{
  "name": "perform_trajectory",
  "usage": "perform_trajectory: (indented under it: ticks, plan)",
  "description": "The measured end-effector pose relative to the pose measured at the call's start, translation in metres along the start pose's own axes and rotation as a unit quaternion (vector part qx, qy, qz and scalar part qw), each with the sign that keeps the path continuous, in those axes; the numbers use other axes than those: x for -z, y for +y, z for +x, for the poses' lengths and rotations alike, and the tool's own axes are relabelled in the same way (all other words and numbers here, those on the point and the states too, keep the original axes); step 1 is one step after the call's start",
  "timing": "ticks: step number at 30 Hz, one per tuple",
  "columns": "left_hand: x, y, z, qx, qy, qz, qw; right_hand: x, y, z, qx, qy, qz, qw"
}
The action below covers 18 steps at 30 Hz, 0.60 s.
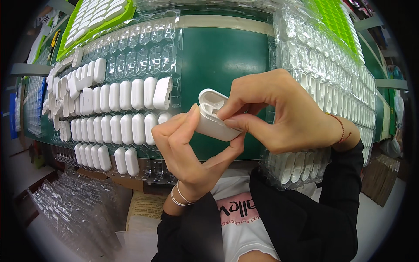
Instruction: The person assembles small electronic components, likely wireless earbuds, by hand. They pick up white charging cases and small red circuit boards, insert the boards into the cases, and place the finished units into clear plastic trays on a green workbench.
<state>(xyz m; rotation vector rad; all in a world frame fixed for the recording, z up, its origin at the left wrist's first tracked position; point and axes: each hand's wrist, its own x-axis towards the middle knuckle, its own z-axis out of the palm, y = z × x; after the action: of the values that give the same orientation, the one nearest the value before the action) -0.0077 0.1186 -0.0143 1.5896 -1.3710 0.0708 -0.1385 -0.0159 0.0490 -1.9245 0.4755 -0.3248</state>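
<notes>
A white earbud charging case (217, 127) with its lid tipped up is held tilted over the green table. My left hand (185, 146) is closed around it, thumb on one side and fingers at its lower end. My right hand (279, 113) comes in from the right, with index fingertip and thumb pinched on the rim of the case's opening. Those fingers cover part of the inside, so whether a small part sits between them is hidden. To the left, rows of white case shells (126, 94) lie in a clear plastic tray (144, 59).
On the right stand clear trays (301, 52) with white hollow pieces (321, 94) in them. Green trays (122, 18) with white pieces are at the far left, another green tray (334, 22) at far right. The green table (222, 56) lies between. Stacked clear trays (78, 205) stand below left.
</notes>
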Motion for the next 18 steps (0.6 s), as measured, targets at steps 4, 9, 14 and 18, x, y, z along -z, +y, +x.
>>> perform_trajectory:
  ticks: [4,9,14,18]
  plan:
    - [0.0,0.001,-0.001,0.005,-0.003,-0.001,1.0,0.001,0.001,0.0,-0.003,-0.005,0.012,1.0]
    - [-0.001,-0.001,-0.003,0.003,0.009,0.017,1.0,-0.008,0.008,0.0,0.099,0.04,-0.063,0.992]
    - [0.005,0.003,0.007,0.013,0.086,0.014,0.996,-0.001,-0.003,0.003,0.197,0.128,-0.085,0.968]
    - [0.017,0.008,0.006,-0.006,0.135,-0.02,0.991,-0.003,-0.019,0.002,-0.06,-0.02,0.192,0.979]
